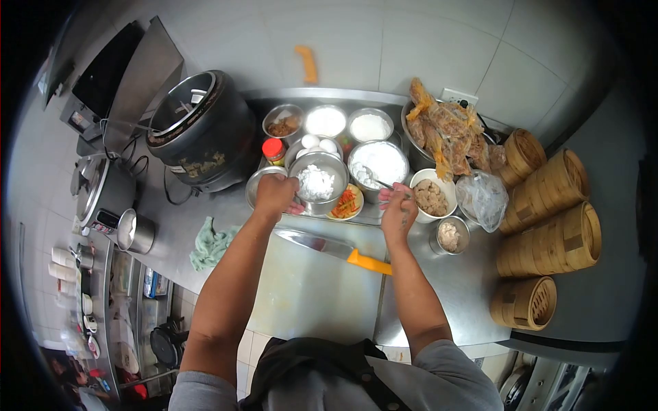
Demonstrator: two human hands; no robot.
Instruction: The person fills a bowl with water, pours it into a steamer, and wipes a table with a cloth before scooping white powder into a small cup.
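My left hand [275, 194] grips the rim of a small metal bowl [340, 188] with clumpy white powder [314, 182] in it. With closed fingers, my right hand [399, 211] holds a thin metal spoon [382, 183]; its far end reaches into a larger metal bowl of white powder [380, 159]. Between the hands sits a small dish of orange and green shredded food [346, 203]. A knife with a yellow handle [370, 262] lies on the cutting board [312, 294] below them. Eggs [310, 142] in a bowl are partly hidden behind the held bowl.
A black round cooker [205, 137] stands at left, near a green cloth [211, 244]. More powder bowls and a red-lidded jar [273, 151] are behind. On the right are a tub of brownish paste [430, 198], bagged food [449, 130] and stacked bamboo steamers [548, 240].
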